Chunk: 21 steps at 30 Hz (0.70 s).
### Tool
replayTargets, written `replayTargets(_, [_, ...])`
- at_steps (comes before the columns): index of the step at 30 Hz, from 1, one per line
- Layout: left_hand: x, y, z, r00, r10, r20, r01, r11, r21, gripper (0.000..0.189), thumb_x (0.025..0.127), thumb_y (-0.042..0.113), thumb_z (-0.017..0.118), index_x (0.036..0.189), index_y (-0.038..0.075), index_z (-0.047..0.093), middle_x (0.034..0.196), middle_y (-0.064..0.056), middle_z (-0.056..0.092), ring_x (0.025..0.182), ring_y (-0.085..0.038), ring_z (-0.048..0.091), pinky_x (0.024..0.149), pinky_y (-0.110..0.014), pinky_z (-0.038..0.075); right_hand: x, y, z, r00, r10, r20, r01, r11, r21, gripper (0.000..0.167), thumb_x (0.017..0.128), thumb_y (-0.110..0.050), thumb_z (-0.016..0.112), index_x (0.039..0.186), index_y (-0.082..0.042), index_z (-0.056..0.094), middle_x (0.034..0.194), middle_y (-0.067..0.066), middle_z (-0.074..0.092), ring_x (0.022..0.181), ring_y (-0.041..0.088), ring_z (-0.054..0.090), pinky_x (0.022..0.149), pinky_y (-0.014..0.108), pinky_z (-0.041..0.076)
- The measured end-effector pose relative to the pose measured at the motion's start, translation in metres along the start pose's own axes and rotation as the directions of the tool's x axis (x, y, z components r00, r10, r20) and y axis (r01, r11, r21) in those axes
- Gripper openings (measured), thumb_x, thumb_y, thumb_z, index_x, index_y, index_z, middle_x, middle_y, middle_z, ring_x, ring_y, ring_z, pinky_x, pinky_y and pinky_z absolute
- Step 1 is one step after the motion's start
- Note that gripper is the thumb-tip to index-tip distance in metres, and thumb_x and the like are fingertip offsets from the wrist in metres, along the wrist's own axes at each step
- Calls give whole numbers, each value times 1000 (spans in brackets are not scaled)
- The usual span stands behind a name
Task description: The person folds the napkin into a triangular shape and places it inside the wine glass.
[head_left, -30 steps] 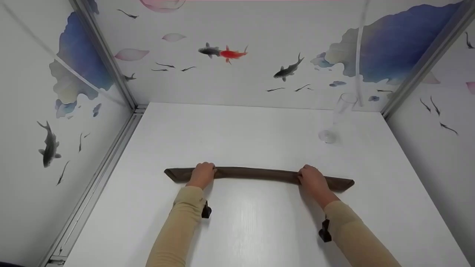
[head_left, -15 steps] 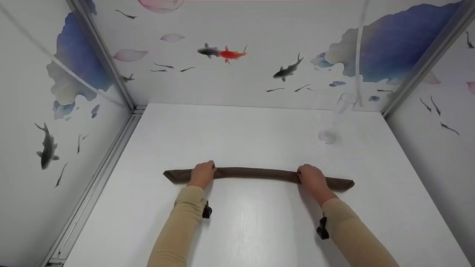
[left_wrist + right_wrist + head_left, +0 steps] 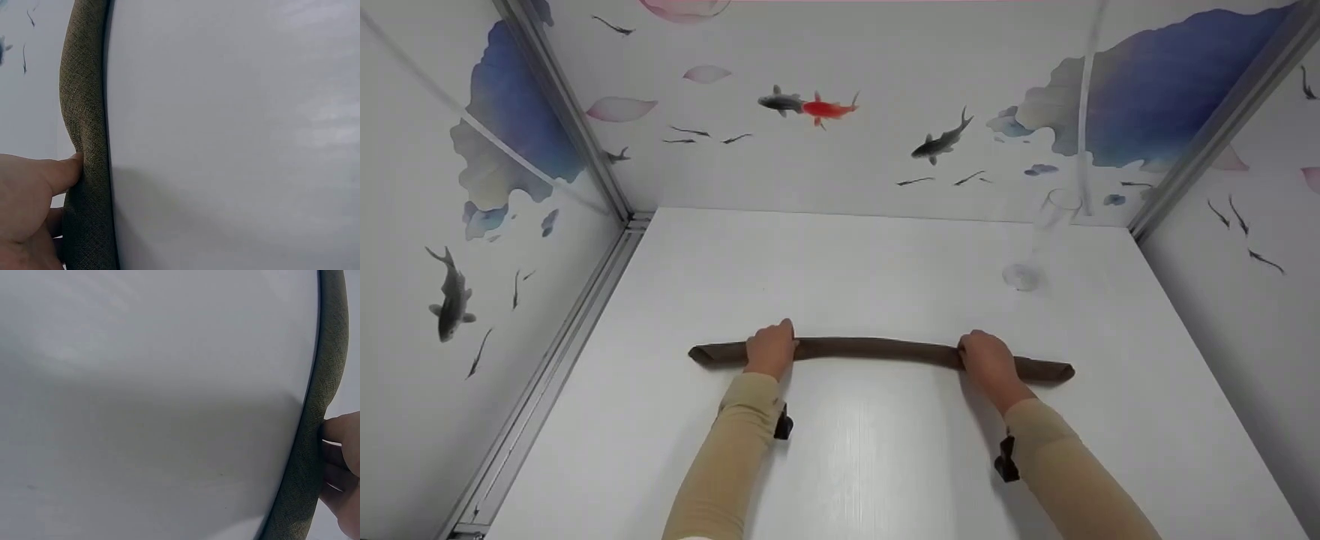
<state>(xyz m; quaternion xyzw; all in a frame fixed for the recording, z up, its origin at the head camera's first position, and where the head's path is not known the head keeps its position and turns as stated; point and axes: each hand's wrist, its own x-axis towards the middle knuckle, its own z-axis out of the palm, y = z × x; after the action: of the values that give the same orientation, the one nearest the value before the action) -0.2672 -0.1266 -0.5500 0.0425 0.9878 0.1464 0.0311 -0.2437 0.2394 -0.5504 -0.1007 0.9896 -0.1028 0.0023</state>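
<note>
A long roll of brown woven cloth lies crosswise on the white table, bowed slightly away at its middle. Towards its left end my left hand grips it; the left wrist view shows the thumb pressing into the near side of the cloth, with the other fingers partly hidden behind. My right hand holds the roll towards its right end. In the right wrist view that hand's fingers dent the cloth. Both ends of the roll stick out past the hands.
A clear, tall-stemmed glass stands at the table's back right, beyond the roll. White panels with painted fish and blue shapes enclose the table at the back and sides, joined by metal posts.
The roll's ends look narrower and rounder than before. Both hands have crept forward slightly, knuckles rising over the cloth, still holding it; the right forearm has drifted a little left. The glass stays put.
</note>
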Motion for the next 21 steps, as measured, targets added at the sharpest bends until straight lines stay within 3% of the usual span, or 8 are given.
replayTargets(4, [2, 5, 2, 999, -3, -32, 6, 996, 85, 21, 92, 20, 70, 103, 3, 64, 97, -17, 66, 93, -36, 62, 81, -51, 50, 2, -1, 0, 1000, 15, 8, -15, 1000, 9, 9, 93, -2, 62, 90, 3, 69, 81, 12, 60, 81, 32, 62, 72, 43, 52])
replayTargets(10, [1, 16, 2, 997, 9, -76, 2, 988, 154, 10, 94, 4, 62, 103, 2, 66, 100, -18, 62, 97, -36, 57, 81, -50, 49, 4, -4, 3, 999, 38, -27, -39, 999, -14, 8, 90, 0, 65, 93, 3, 72, 86, 15, 58, 86, 35, 57, 76, 46, 50])
replayTargets(14, [0, 19, 2, 997, 46, -62, -40, 995, 94, 10, 95, -2, 59, 102, -2, 64, 92, -19, 65, 88, -35, 63, 76, -46, 54, 4, -7, 2, 997, 49, -59, -50, 998, -27, 4, 87, 2, 67, 91, 4, 68, 86, 17, 55, 85, 37, 54, 74, 48, 48])
replayTargets(21, [3, 13, 2, 999, 36, 35, -34, 997, -75, 27, 94, 1, 59, 119, -10, 58, 101, -23, 64, 97, -36, 63, 85, -44, 52, 6, -5, 2, 993, 94, 77, -103, 988, 118, 3, 95, 4, 53, 92, 4, 55, 83, 17, 58, 81, 34, 58, 72, 46, 50])
